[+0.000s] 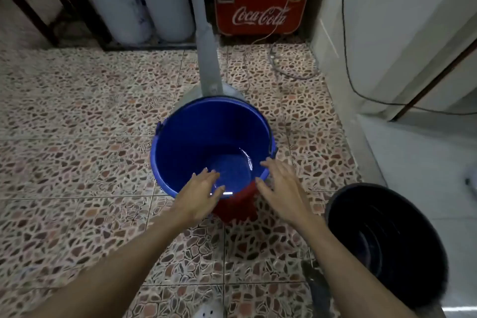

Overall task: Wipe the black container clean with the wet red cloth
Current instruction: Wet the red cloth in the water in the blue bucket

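Observation:
The black container (387, 240), a round tub, stands on the floor at the lower right. A red cloth (236, 206) hangs over the near rim of a blue bucket (185, 147) that holds a little water. My left hand (201, 193) hovers over that near rim with fingers spread, empty, just left of the cloth. My right hand (281, 188) is spread open at the bucket's right rim, above the cloth, holding nothing. Most of the cloth is hidden between my hands.
A grey post (209, 59) rises on a round base just behind the bucket. A red Coca-Cola cooler (260, 8) and white sacks (139, 8) stand at the back wall. A white appliance (400, 33) with trailing cables fills the right. The floor is pebble-patterned tile.

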A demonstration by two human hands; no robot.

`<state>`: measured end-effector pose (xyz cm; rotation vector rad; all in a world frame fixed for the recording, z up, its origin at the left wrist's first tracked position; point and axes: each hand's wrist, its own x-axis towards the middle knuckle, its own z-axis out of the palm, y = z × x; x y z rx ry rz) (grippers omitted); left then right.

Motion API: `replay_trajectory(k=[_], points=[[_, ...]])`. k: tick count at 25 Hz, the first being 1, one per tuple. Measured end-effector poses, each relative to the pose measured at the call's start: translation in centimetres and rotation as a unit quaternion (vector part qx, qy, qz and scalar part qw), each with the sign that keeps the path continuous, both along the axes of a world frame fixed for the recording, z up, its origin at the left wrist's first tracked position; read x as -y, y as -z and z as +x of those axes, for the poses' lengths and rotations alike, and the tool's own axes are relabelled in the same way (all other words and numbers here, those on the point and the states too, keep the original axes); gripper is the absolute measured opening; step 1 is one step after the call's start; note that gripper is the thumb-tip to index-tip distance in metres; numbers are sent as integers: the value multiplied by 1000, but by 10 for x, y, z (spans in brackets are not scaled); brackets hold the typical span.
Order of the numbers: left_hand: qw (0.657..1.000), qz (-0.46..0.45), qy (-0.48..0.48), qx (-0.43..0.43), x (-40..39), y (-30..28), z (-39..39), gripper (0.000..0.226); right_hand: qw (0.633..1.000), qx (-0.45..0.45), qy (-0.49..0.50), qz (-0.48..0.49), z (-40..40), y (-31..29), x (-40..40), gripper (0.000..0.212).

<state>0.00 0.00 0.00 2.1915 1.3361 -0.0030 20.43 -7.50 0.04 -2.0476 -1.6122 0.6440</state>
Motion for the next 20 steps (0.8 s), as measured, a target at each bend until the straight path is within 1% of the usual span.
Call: replay_trajectory(k=[3, 6, 7, 9, 11, 12, 13, 16, 18, 20], points=[[999, 36, 18, 36, 4, 41, 1, 52, 998, 33, -27, 37, 5, 43, 2, 45], [991, 72, 48, 99, 17, 53, -3, 62, 996, 35, -39, 78, 8, 61, 7, 41], [989, 84, 61, 107, 22, 57, -7, 61, 994, 39, -41, 91, 9, 64, 11, 40], [986, 108, 69, 103, 26, 60, -10, 51, 993, 48, -43, 97, 6, 64, 19, 38], [985, 123, 92, 79, 27, 64, -13, 47, 992, 57, -57, 94, 0, 66, 28, 38], [985, 128, 98, 67, 27, 63, -14, 43, 991, 69, -72, 87, -3, 68, 32, 42], [984, 133, 88, 75, 24, 65, -16, 38, 990, 79, -85, 82, -5, 70, 33, 46], [987, 114, 28, 110, 17, 58, -18, 26, 988, 103, -95, 59, -12, 72, 34, 58], [983, 132, 61, 108, 14, 55, -19, 20, 983, 140, -112, 48, -18, 73, 29, 65], [978, 149, 105, 98, 12, 48, -20, 22, 975, 183, -124, 24, -24, 72, 20, 70]])
